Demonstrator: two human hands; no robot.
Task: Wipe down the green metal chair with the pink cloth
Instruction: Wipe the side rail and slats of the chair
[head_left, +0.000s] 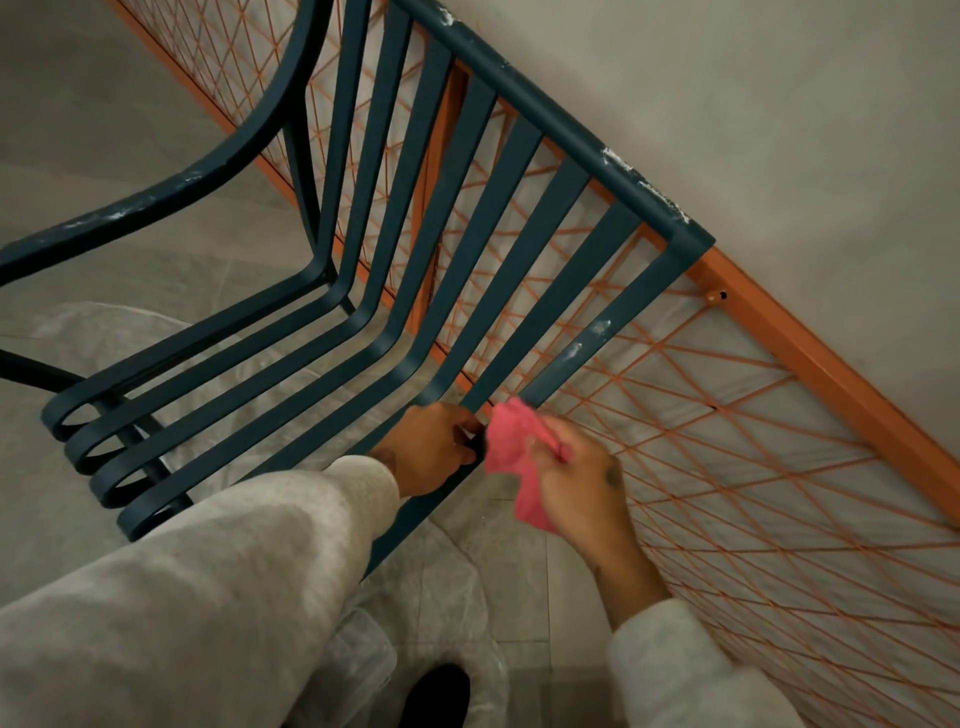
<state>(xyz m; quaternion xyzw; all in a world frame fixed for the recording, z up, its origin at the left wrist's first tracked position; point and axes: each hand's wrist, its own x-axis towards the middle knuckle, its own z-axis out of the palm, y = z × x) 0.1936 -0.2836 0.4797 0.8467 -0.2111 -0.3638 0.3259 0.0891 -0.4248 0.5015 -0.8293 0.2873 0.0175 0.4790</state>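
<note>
The green metal chair (415, 218) fills the upper left, seen from above, with curved slats running from the backrest into the seat and white scuffs on its top rail and armrest. My left hand (431, 449) is closed around a slat where the seat meets the back, near the chair's right side. My right hand (576, 493) holds the bunched pink cloth (514, 447) just right of the left hand, close to the rightmost slat. Whether the cloth touches the slat is unclear.
An orange metal frame (810, 358) with a crisscross wire grid stands right behind the chair against a grey wall. Clear plastic sheeting (441, 587) lies on the grey tiled floor under the chair. A dark shoe (441, 696) shows at the bottom.
</note>
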